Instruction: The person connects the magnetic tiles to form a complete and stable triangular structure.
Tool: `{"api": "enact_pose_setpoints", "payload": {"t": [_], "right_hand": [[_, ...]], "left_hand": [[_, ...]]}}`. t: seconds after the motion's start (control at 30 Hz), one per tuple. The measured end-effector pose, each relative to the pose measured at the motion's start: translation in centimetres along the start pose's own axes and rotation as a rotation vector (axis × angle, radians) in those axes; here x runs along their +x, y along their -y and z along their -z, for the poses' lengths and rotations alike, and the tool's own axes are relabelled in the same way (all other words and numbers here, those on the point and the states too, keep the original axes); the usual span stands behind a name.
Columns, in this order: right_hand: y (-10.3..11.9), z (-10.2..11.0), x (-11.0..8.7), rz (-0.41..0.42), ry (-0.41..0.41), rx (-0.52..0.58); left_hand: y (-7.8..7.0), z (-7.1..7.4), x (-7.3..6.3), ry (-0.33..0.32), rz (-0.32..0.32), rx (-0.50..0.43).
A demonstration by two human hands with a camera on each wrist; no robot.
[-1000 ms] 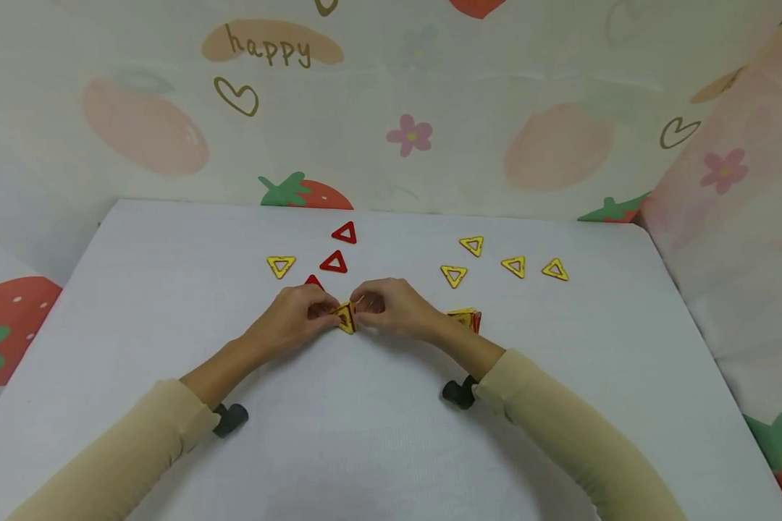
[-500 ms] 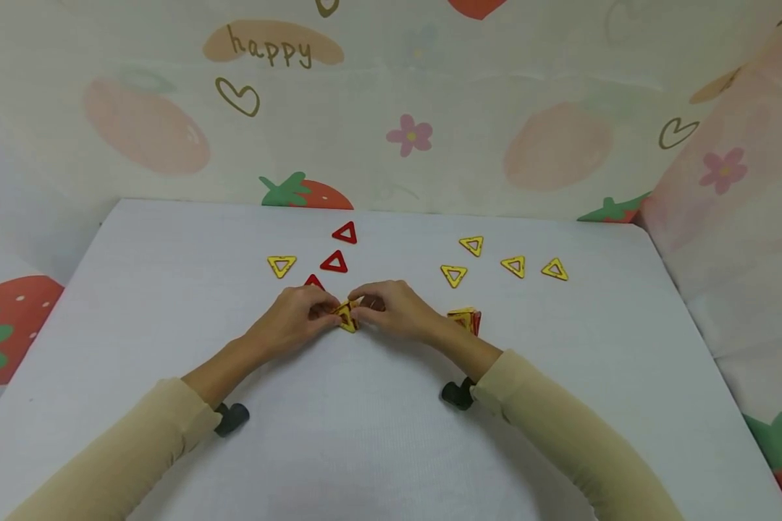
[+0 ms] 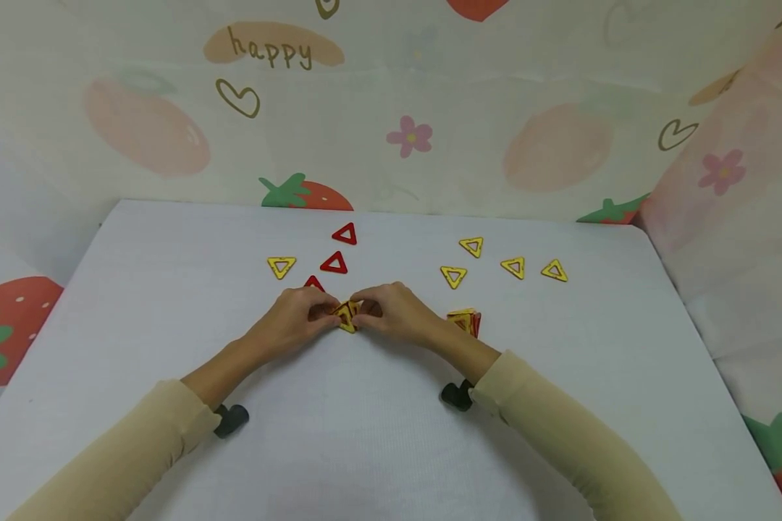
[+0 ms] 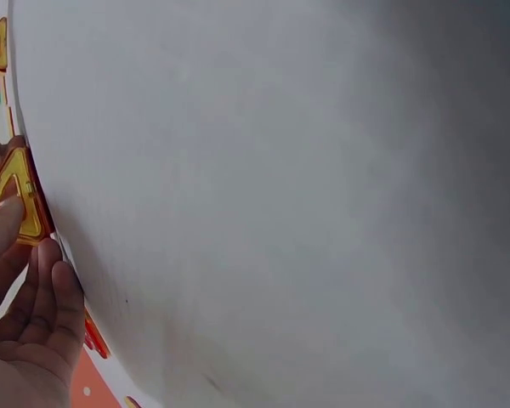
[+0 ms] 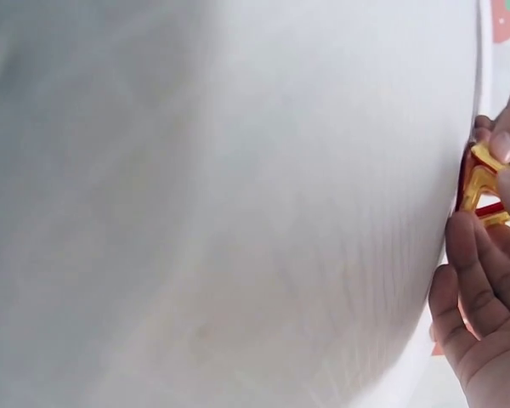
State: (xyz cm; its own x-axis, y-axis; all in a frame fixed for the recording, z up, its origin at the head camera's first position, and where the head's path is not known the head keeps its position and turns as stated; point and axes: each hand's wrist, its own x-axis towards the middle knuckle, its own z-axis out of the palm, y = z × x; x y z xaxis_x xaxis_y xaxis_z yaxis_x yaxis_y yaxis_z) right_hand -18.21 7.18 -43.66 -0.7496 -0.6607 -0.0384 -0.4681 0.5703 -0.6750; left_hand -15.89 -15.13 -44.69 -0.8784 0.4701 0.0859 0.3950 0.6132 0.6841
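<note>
Triangular magnetic tiles [image 3: 346, 320], yellow with red edges, stand joined as a small pointed shape between both hands, low over the white table. On the left side my left hand [image 3: 297, 317] pinches them between thumb and fingers. From the right, my right hand [image 3: 396, 311] grips them with thumb and fingertips. In the left wrist view the yellow tile [image 4: 36, 223] has a thumb across its open middle and a red tile edge beneath. The right wrist view shows a yellow tile [image 5: 479, 182] slanting over a red edge, partly hidden by fingers.
Three red triangles [image 3: 334, 263] lie beyond the left hand, the nearest partly covered by it. One yellow triangle [image 3: 282, 267] is left of them. Several yellow triangles [image 3: 513, 268] lie at the back right. A tile pile [image 3: 464, 321] sits behind the right forearm.
The right hand's fingers shift slightly against the held tiles, whose right side now shows more yellow. The left hand and the loose triangles stay in place.
</note>
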Motion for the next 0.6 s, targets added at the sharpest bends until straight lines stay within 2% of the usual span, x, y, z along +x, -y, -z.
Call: {"api": "enact_pose_setpoints", "payload": {"t": [0.6], "right_hand": [[0.0, 0.13, -0.14, -0.006, -0.001, -0.09]], "left_hand": [[-0.01, -0.19, 0.29, 0.005, -0.015, -0.003]]}}
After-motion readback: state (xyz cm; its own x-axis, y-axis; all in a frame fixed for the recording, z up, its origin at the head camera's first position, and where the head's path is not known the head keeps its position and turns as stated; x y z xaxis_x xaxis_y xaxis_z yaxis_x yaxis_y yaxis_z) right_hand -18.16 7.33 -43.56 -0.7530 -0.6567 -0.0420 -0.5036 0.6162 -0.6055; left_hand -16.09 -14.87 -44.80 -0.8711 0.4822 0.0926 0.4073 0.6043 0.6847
